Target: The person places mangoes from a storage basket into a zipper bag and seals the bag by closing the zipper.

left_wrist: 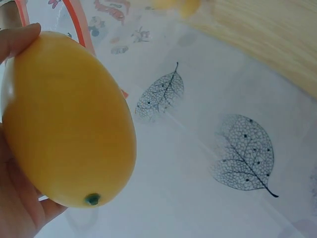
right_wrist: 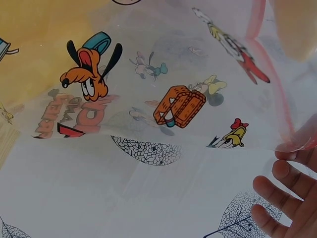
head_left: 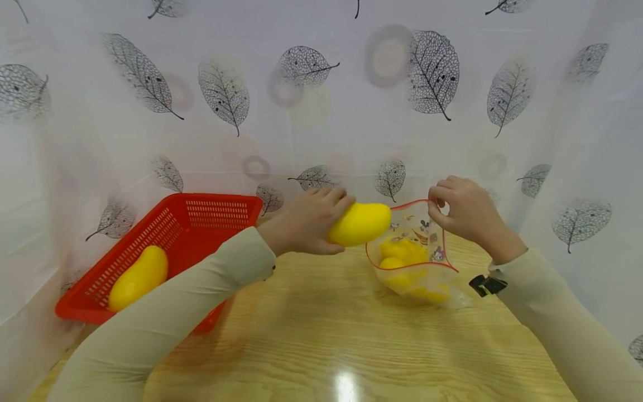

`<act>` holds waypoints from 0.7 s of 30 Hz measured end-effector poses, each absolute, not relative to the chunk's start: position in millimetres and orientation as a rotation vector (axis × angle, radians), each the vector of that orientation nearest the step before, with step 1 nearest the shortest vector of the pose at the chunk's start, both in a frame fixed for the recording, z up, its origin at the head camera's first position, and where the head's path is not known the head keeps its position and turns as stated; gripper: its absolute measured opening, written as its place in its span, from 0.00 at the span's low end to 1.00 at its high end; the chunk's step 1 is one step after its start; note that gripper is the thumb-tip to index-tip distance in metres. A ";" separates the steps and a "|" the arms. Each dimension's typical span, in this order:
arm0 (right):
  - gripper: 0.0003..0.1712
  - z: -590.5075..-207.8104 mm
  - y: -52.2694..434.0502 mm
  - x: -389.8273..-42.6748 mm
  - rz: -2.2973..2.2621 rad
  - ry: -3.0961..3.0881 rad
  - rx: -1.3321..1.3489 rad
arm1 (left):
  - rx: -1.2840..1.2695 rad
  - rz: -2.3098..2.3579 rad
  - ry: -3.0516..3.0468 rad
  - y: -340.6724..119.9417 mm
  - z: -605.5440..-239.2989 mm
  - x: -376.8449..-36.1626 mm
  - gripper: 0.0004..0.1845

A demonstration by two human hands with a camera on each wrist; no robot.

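My left hand point(head_left: 303, 220) grips a smooth yellow mango point(head_left: 363, 224) by one end, just left of a clear bag point(head_left: 421, 224) with a red edge and cartoon prints. In the left wrist view the mango point(left_wrist: 72, 119) shows a small green stem nub, and the bag's red edge passes behind it. My right hand point(head_left: 468, 216) pinches the bag's rim at its upper right corner. In the right wrist view thumb and index finger meet at that rim, the other fingers spread. The bag's mouth gapes, and several yellow fruits point(head_left: 402, 252) lie inside.
A red plastic basket point(head_left: 221, 215) stands on the left, one yellow mango point(head_left: 139, 278) in it, partly behind my left sleeve. The wood-grain table point(head_left: 321, 324) spreads below. A pale curtain point(head_left: 321, 123) printed with dark leaves hangs at the back and sides.
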State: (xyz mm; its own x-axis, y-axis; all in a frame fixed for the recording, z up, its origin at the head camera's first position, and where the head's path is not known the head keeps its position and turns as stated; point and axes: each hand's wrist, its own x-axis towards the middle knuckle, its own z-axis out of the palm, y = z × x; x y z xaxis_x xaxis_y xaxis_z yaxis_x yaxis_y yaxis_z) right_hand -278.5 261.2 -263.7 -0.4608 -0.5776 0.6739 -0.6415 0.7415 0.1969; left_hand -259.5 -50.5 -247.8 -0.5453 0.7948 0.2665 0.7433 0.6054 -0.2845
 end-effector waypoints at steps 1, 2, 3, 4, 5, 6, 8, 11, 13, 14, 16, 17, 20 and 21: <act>0.08 -263.5 261.0 -278.5 0.109 -2.183 0.914 | -1.240 0.194 -2.462 -49.1 -247.2 -258.9 0.39; 0.08 -263.4 260.9 -278.5 0.109 -2.183 0.915 | -1.244 0.195 -2.458 -47.6 -246.7 -258.4 0.39; 0.08 -263.3 260.8 -278.4 0.109 -2.183 0.915 | -1.250 0.190 -2.458 -46.0 -246.3 -257.9 0.39; 0.08 -263.2 260.7 -278.3 0.109 -2.183 0.915 | -1.256 0.186 -2.459 -44.4 -245.9 -257.3 0.39; 0.08 -263.1 260.6 -278.1 0.110 -2.184 0.913 | -1.262 0.182 -2.462 -42.6 -245.6 -256.9 0.39; 0.08 -263.1 260.5 -278.0 0.111 -2.185 0.913 | -1.265 0.179 -2.468 -40.7 -245.2 -256.3 0.39; 0.08 -263.2 260.5 -277.6 0.111 -2.188 0.909 | -1.271 0.178 -2.482 -36.8 -244.7 -255.5 0.39; 0.08 -263.2 260.6 -277.1 0.111 -2.191 0.905 | -1.280 0.181 -2.490 -30.5 -243.9 -254.2 0.40; 0.08 -263.3 260.7 -277.0 0.111 -2.191 0.906 | -1.290 0.184 -2.481 -26.2 -243.9 -253.8 0.39; 0.08 -263.3 260.8 -277.1 0.110 -2.190 0.907 | -1.296 0.186 -2.477 -24.0 -243.5 -253.2 0.40; 0.08 -263.4 261.0 -277.5 0.110 -2.186 0.910 | -1.310 0.197 -2.467 -19.2 -243.5 -252.7 0.40; 0.08 -263.4 261.1 -277.7 0.109 -2.183 0.910 | -1.316 0.210 -2.465 -16.8 -243.4 -252.2 0.40; 0.08 -263.7 261.5 -278.3 0.108 -2.178 0.911 | -1.322 0.273 -2.470 -8.9 -243.1 -250.7 0.42; 0.08 -263.7 261.6 -278.5 0.109 -2.177 0.911 | -1.321 0.303 -2.470 -6.3 -243.4 -250.5 0.43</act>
State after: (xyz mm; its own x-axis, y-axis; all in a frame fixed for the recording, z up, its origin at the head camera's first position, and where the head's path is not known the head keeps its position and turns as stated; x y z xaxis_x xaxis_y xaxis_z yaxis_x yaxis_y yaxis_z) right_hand -278.5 261.6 -263.7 -0.4567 -0.5757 0.6783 -0.6408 0.7417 0.1981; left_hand -250.5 -6.3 -243.4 -0.5197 0.8348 0.1817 0.7663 0.5495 -0.3330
